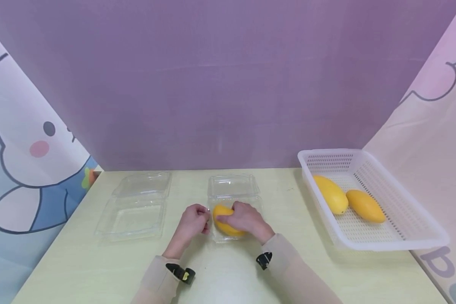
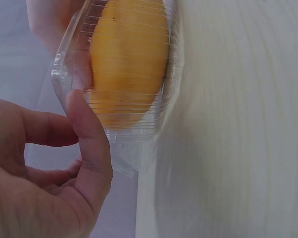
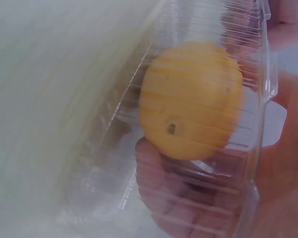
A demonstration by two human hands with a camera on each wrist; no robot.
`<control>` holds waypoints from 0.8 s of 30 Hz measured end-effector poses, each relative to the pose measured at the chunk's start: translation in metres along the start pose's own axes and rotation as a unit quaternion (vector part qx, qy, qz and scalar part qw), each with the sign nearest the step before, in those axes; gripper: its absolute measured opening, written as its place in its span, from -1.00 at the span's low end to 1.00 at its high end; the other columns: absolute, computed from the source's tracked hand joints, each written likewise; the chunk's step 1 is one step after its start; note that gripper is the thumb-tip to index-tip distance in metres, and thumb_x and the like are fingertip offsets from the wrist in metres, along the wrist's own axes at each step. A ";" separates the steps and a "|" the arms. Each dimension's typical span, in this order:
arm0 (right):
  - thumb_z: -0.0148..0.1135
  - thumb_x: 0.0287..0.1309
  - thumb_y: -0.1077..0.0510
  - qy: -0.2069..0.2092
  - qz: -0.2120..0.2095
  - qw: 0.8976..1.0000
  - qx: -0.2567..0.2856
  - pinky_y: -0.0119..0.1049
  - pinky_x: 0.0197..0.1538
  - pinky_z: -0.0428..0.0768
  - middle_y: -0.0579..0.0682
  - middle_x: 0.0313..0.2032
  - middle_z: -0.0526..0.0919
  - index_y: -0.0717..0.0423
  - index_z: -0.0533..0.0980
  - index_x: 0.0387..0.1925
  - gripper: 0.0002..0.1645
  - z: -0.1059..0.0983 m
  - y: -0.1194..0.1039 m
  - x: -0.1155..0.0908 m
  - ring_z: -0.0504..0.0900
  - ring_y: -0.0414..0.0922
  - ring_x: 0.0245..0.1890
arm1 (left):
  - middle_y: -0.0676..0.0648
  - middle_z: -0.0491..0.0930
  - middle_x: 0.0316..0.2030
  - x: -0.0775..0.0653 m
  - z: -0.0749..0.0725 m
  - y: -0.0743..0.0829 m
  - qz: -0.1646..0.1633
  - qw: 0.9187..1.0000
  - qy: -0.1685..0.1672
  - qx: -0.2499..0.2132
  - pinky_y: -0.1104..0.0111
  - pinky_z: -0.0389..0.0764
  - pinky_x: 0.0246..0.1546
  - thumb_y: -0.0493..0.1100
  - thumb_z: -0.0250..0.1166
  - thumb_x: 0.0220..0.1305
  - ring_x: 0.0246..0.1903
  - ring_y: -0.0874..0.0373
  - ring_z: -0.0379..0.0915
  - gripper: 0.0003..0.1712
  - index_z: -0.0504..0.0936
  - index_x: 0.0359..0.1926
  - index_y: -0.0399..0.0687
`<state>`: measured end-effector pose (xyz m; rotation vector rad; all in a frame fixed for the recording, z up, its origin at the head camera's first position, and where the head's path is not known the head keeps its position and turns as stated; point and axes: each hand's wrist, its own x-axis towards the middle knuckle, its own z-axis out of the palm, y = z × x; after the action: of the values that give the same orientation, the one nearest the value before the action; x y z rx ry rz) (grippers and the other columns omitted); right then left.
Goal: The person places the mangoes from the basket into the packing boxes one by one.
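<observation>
A clear plastic clamshell box stands unfolded on the table, its lid lying toward the back. In its near half sits a yellow mango, slanted across the base. My right hand reaches in from above and grips the mango, thumb on one side and fingers on the other. Through the ribbed wall in the right wrist view, the fingertips show against the fruit. At the box's left rim, my left hand pinches the edge between thumb and finger, as the left wrist view shows.
Another unfolded clamshell box lies to the left. On the right stands a white perforated basket with two mangoes inside. A purple panel rises behind the table.
</observation>
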<state>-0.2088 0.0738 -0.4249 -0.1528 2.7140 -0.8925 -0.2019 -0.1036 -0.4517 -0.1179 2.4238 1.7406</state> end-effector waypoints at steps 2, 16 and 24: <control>0.20 0.02 -0.38 -0.001 -0.002 1.000 0.011 -0.25 -0.44 0.40 -0.01 -0.42 0.52 0.22 0.48 -0.11 -0.24 0.000 0.000 0.000 0.47 -0.07 -0.47 | -0.22 0.52 -0.42 0.000 0.000 0.000 -0.001 1.000 0.002 -0.002 0.32 0.62 -0.55 -0.32 0.11 0.23 -0.60 0.13 0.47 -0.83 0.47 -0.17 -0.34; 0.11 0.20 -0.20 -0.010 0.000 0.997 0.073 -0.28 -0.47 0.49 0.03 -0.46 0.52 0.24 0.49 -0.23 -0.46 -0.002 0.003 0.002 0.49 -0.07 -0.51 | -0.20 0.51 -0.43 -0.002 0.001 0.001 0.006 1.000 0.005 -0.001 0.33 0.61 -0.55 -0.28 0.12 0.27 -0.60 0.12 0.46 -0.82 0.46 -0.16 -0.34; 0.09 0.21 -0.24 0.001 -0.018 0.999 0.039 -0.30 -0.49 0.42 0.00 -0.52 0.52 0.20 0.50 -0.28 -0.46 -0.004 0.004 0.000 0.46 -0.10 -0.57 | -0.20 0.52 -0.43 0.001 0.001 0.001 -0.002 1.000 0.005 -0.001 0.33 0.62 -0.54 -0.30 0.13 0.25 -0.60 0.12 0.47 -0.82 0.47 -0.17 -0.33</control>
<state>-0.2098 0.0796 -0.4241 -0.1856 2.6815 -1.0069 -0.2026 -0.1025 -0.4511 -0.1330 2.4269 1.7442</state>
